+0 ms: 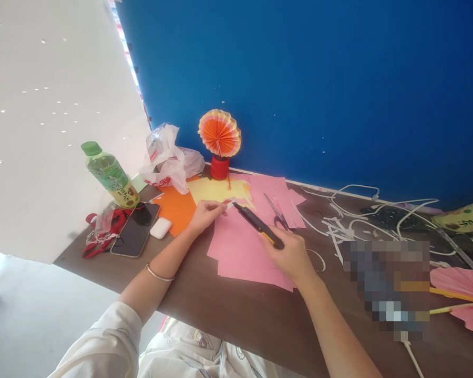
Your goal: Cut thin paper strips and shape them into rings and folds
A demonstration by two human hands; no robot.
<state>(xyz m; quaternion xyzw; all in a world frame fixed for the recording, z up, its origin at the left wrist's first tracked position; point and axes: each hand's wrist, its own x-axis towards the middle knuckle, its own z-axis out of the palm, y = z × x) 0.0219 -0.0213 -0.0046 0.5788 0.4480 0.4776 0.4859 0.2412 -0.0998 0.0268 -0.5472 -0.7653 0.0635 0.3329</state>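
My right hand [289, 254] is closed round a black and yellow utility knife [258, 224] whose tip points up and left over a stack of pink paper sheets [240, 252] on the brown table [220, 310]. My left hand [205, 214] pinches a small strip of paper [229, 201] right at the knife's tip. Yellow paper [216, 190] and orange paper [179, 210] lie under and behind that hand. Scissors [276, 214] rest on the pink sheets just beyond the knife.
A green drink bottle [109, 176], a phone [136, 236], a white earbud case [160, 228] and red straps [102, 231] sit at the left. An orange paper fan on a red spool [219, 139], a plastic bag [169, 160], white cables [358, 210] and a pink fan [465, 296] lie further off.
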